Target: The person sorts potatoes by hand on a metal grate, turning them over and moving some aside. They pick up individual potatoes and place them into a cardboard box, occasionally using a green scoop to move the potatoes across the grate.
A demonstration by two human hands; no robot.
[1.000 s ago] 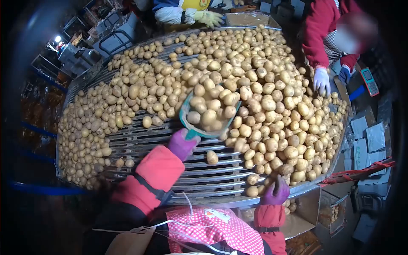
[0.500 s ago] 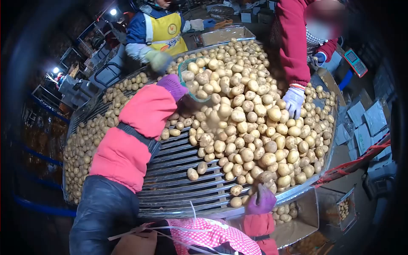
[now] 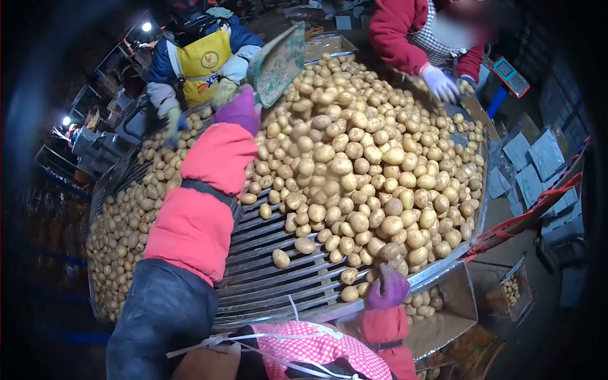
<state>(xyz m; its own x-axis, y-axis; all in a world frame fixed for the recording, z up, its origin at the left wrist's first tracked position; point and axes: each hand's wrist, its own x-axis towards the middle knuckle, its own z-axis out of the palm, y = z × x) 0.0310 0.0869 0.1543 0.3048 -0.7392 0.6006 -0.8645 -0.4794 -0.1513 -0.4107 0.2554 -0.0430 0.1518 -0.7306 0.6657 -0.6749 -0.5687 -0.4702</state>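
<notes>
My left hand [image 3: 239, 113], in a purple glove, reaches far over the sorting table and is closed at the lower edge of a dirty green plastic basket [image 3: 278, 65]. The basket is tipped up on its side above the potato heap [image 3: 354, 152], its worn flat face towards me. My fingertips are partly hidden there. Low at the near rim of the table, my right hand [image 3: 387, 288], also purple-gloved, has its fingers loosely bent and apart. It rests against the potatoes at the heap's front edge.
Metal slats [image 3: 272, 272] form the table top. A co-worker in a yellow apron [image 3: 206, 63] stands far left, gloved hands near the basket and potatoes. Another in red sleeves [image 3: 399, 38] works at far right. A cardboard box [image 3: 443, 316] with potatoes hangs below the near rim.
The green basket has swung up from lying over the heap to nearly upright. My left hand has risen with it. The red-sleeved co-worker's hand has drawn back from the potatoes.
</notes>
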